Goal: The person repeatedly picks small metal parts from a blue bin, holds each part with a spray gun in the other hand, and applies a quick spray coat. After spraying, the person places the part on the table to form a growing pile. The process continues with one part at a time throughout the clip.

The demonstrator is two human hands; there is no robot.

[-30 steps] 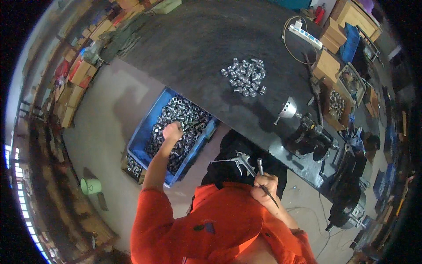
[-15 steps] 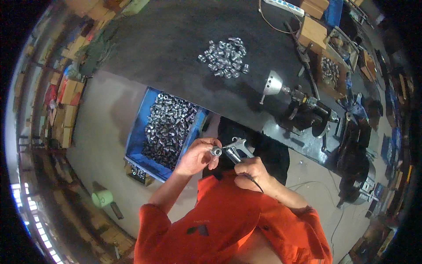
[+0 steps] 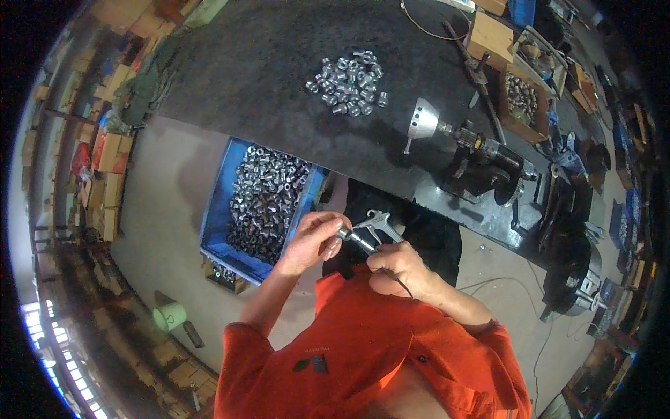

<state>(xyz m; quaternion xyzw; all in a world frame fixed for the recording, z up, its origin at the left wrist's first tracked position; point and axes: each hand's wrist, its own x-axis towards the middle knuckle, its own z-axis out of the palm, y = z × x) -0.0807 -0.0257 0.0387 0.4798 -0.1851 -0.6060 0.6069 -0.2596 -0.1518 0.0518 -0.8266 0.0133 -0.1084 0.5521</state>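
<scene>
My left hand [image 3: 312, 241] pinches a small shiny metal fitting [image 3: 344, 232] between thumb and fingers, above the lap. Closed round a slim silver handpiece with a dark cord [image 3: 363, 244] is my right hand [image 3: 403, 267]. The handpiece's front end points at the fitting and meets or nearly meets it; the exact contact is too small to make out. Just beyond the right hand, a silver air blow gun [image 3: 380, 222] shows against the dark cloth [image 3: 436, 234]; what supports it is unclear. Left of my hands stands a blue bin [image 3: 216, 202] full of similar metal fittings [image 3: 269, 188].
A dark workbench [image 3: 244, 77] spans the far side, with a pile of fittings [image 3: 352, 82] on it. At right sit a machine with a perforated silver head [image 3: 421, 120], a box of small metal parts [image 3: 522, 101] and cardboard boxes [image 3: 490, 38]. Loaded shelves [image 3: 70, 146] line the left.
The handpiece has come up to the fitting, closing the gap between them. The fitting has turned from showing its open round end to showing its side.
</scene>
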